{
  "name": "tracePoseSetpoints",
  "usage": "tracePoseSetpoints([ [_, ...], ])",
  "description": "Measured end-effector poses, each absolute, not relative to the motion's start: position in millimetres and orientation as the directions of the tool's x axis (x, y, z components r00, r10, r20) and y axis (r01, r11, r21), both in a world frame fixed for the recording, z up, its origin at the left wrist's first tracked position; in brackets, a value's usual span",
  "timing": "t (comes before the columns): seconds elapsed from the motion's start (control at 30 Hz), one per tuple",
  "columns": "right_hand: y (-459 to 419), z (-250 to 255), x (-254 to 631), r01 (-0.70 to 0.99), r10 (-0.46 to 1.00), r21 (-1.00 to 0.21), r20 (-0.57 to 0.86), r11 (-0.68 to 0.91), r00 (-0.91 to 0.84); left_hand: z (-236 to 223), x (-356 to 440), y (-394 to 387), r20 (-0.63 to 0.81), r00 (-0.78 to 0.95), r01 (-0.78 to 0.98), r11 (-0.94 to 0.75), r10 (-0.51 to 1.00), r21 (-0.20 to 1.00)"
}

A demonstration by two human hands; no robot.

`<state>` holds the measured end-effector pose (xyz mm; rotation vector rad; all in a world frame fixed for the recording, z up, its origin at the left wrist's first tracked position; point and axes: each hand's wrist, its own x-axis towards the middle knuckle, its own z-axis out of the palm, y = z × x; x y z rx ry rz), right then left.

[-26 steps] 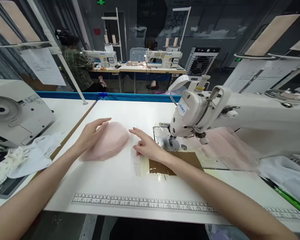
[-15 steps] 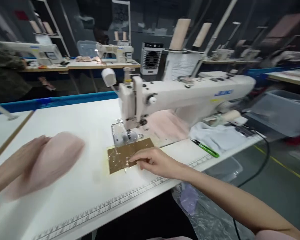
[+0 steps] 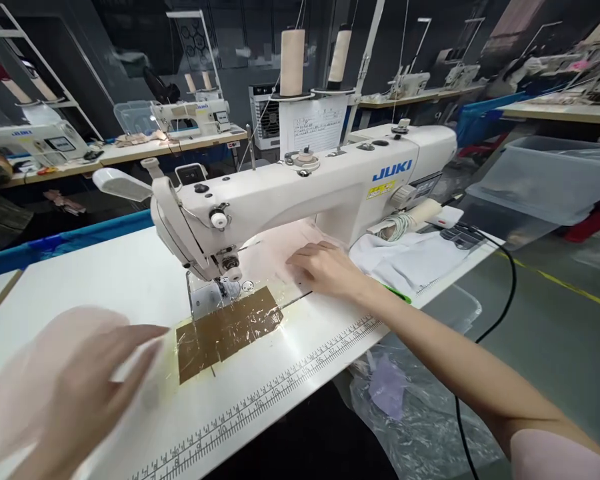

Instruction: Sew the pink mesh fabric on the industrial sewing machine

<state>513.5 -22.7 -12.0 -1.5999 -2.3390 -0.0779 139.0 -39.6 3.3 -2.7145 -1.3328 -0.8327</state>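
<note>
My left hand (image 3: 93, 380) is smeared by motion at the left of the white sewing table. Its thumb and fingers are apart, with no cloth between them. Just behind it lies a pale pink fabric piece (image 3: 25, 360), also blurred. Under the arm of the white sewing machine (image 3: 280, 193), my right hand (image 3: 325, 268) has its fingers bent onto more pale pink fabric (image 3: 267, 250). The fingers look closed on its edge, though the fingertips are partly hidden. A brown taped patch (image 3: 225, 333) lies before the needle area, between both hands.
White cloth (image 3: 405, 260) and a cord-wrapped cone (image 3: 410, 223) lie right of the machine. Green thread snips (image 3: 397, 293) are partly hidden behind my right forearm. A printed ruler (image 3: 260, 400) runs along the front edge. Clear plastic bins (image 3: 545, 180) stand at right.
My right hand has moved from the brown patch to the pink fabric under the machine arm. My left hand has come off the pink piece at left and moved right. The view has turned right.
</note>
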Motion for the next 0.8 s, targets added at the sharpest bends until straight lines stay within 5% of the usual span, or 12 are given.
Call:
tracePoseSetpoints([
  [0.17,-18.9,-7.4,497.4,0.876,0.870,-0.124,0.248,0.466,-0.427,-21.7,227.7,-35.5,0.264,0.704,0.618,-0.752,0.659,0.231],
  [0.43,-13.4,-23.0,511.7,0.945,0.938,-0.112,0.205,0.307,-0.280,-32.0,313.0,-4.4,0.160,0.669,0.682,-0.685,0.726,0.258],
  [0.8,-19.3,-27.7,515.1,0.934,0.928,-0.164,0.259,0.317,-0.269,-31.3,306.1,-22.7,0.401,0.623,0.584,-0.740,0.672,0.332],
])
